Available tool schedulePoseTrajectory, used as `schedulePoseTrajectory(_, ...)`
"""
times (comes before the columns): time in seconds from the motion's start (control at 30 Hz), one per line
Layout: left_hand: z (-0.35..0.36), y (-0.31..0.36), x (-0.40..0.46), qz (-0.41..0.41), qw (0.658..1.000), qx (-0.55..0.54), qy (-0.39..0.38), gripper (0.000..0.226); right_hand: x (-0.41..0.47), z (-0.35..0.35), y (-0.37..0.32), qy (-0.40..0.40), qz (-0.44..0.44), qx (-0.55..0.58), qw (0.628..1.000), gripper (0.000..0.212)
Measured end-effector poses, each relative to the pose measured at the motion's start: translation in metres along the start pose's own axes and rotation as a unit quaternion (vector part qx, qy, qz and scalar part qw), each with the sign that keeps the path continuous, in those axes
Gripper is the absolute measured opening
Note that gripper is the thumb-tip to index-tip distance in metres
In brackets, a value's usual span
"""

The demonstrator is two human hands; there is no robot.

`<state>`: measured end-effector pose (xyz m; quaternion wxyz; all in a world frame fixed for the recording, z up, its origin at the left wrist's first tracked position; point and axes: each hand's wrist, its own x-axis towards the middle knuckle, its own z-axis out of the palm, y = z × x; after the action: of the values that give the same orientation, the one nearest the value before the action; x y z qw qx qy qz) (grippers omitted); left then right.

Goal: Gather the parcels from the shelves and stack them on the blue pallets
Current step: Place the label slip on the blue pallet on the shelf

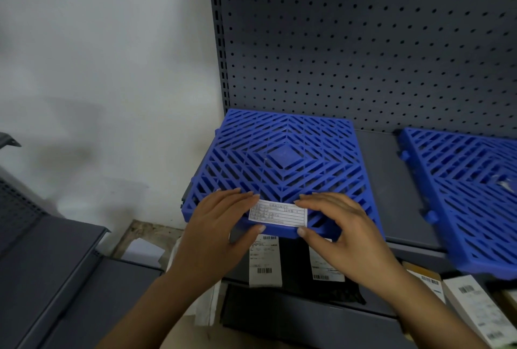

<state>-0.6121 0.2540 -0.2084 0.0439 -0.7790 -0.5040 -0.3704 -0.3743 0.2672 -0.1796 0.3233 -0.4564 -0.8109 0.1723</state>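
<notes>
Blue pallet (282,158) front edge gripped by left hand (221,225), right hand (338,225).

Both hands, left (221,225) and right (340,229), grip the front edge of a blue pallet (282,158) on the shelf (391,189).

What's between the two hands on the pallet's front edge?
Head view: a white label on the near blue pallet. The left hand grips the pallet's edge at one end of it, the right hand at the other.
</notes>
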Motion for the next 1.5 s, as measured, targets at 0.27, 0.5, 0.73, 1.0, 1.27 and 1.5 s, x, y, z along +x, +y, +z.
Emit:
schedulePoseTrajectory(0.27, -0.012, 0.011, 0.008, -0.01, 1.0, -0.002, 0.009, 0.057, 0.0, -0.016, -0.003, -0.019, 0.031, 0.046, 0.998, 0.042)
schedulePoseTrajectory(0.5, -0.017, 0.056, 0.022, 0.035, 0.999, -0.015, -0.018, 0.052, -0.031, -0.064, 0.004, 0.0, 0.046, 0.063, 0.997, 0.04)
schedulePoseTrajectory(0.73, 0.022, 0.154, 0.047, 0.101, 0.991, -0.071, -0.051, 0.05, -0.117, -0.14, 0.036, 0.057, 0.096, 0.016, 0.994, 0.038)
schedulePoseTrajectory(1.0, 0.098, 0.333, 0.047, 0.18, 0.961, -0.132, -0.161, 0.052, -0.274, -0.247, 0.075, 0.131, 0.17, -0.097, 0.972, 0.047)
schedulePoseTrajectory(1.27, 0.165, 0.498, 0.036, 0.227, 0.928, -0.216, -0.204, 0.049, -0.412, -0.344, 0.104, 0.181, 0.265, -0.146, 0.936, 0.044)
schedulePoseTrajectory(1.5, 0.221, 0.599, 0.057, 0.287, 0.894, -0.257, -0.23, 0.049, -0.475, -0.403, 0.141, 0.218, 0.335, -0.178, 0.899, 0.043)
